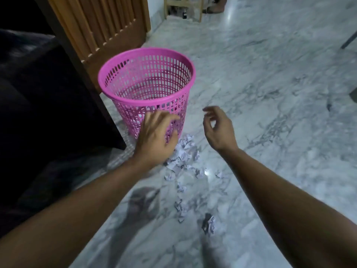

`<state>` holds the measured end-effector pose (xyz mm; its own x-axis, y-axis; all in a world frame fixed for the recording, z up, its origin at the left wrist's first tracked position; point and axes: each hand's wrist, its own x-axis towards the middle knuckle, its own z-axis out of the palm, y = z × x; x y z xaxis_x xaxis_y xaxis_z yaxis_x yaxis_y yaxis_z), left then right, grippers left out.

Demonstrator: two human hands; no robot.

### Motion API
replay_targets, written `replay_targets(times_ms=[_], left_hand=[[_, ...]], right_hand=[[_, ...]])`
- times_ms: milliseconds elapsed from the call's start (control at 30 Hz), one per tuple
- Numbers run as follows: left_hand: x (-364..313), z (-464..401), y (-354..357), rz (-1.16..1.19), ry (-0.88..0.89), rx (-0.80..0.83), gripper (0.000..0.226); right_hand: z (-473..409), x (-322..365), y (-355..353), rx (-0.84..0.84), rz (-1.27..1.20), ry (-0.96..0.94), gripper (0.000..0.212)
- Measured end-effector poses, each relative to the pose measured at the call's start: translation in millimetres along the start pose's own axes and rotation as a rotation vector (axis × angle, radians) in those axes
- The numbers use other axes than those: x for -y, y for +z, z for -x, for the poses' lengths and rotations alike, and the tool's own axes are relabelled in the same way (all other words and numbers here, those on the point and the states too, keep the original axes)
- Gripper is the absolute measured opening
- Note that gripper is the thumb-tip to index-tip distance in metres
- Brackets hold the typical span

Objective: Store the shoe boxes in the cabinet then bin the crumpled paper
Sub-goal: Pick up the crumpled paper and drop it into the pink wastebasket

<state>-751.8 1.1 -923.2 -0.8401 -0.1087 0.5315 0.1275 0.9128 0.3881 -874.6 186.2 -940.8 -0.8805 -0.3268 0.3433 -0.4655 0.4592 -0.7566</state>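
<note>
Both hands are empty here: left hand (156, 136) spread loose right in front of the pink mesh wastebasket (146, 88), right hand (217, 127) slack, fingers curled on nothing. The crumpled paper (183, 153) lies scattered on the marble floor (270, 93) just below and between them, trailing back from the basket's foot.

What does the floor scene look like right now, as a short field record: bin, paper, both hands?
bin: pink mesh basket, upright on the marble floor beside a wooden door
bin contents: some paper visible through the mesh low down
crumpled paper: many pieces scattered on the floor, starting at the bin's base
left hand: open, empty, in front of the bin wall
right hand: open, empty, above the floor
shoe boxes: none in view
</note>
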Motion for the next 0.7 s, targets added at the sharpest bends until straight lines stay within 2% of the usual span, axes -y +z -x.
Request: replay_targets(times_ms=[67, 100, 167, 233, 300, 400, 467, 533, 600, 667, 700], left_hand=[[-1.1, 70.5, 31.9, -0.001, -0.056, 0.326, 0.045], [-1.6, 102.9, 45.1, -0.017, -0.091, 0.490, 0.054], [-2.6, 156.5, 69.4, -0.081, -0.124, 0.770, 0.075], [-7.3, 188.3, 89.6, -0.134, -0.160, 0.927, 0.089], [-13.0, 204.2, 106.2, -0.175, -0.208, 0.963, 0.083], [-19.5, 209.0, 119.5, -0.251, -0.172, 0.873, 0.050], [-23.6, 203.2, 119.8, -0.238, -0.132, 0.850, 0.043], [-27.3, 192.6, 115.8, -0.172, -0.111, 0.818, 0.032], [-27.3, 185.1, 113.2, -0.109, -0.126, 0.691, 0.019], [-23.5, 180.2, 116.0, -0.085, -0.168, 0.563, 0.025], [-20.5, 175.7, 118.9, -0.110, -0.191, 0.520, 0.029]], right_hand=[[69.9, -50.1, -2.7, 0.228, 0.231, 0.053, 0.024], [105.2, -68.6, -6.6, 0.344, 0.351, 0.081, 0.029], [173.8, -95.2, -15.9, 0.564, 0.511, 0.080, 0.054], [227.3, -106.6, -19.1, 0.796, 0.568, 0.009, 0.074], [255.3, -108.4, -14.4, 0.903, 0.565, -0.049, 0.065], [248.1, -109.2, -2.3, 0.850, 0.517, -0.085, 0.034], [227.3, -113.2, 5.9, 0.771, 0.496, -0.057, 0.025], [201.0, -116.0, 12.5, 0.599, 0.436, 0.089, 0.020], [172.6, -119.3, 16.7, 0.377, 0.314, 0.264, 0.015], [147.7, -124.6, 19.9, 0.186, 0.262, 0.353, 0.018], [138.0, -128.9, 22.8, 0.152, 0.277, 0.374, 0.021]])
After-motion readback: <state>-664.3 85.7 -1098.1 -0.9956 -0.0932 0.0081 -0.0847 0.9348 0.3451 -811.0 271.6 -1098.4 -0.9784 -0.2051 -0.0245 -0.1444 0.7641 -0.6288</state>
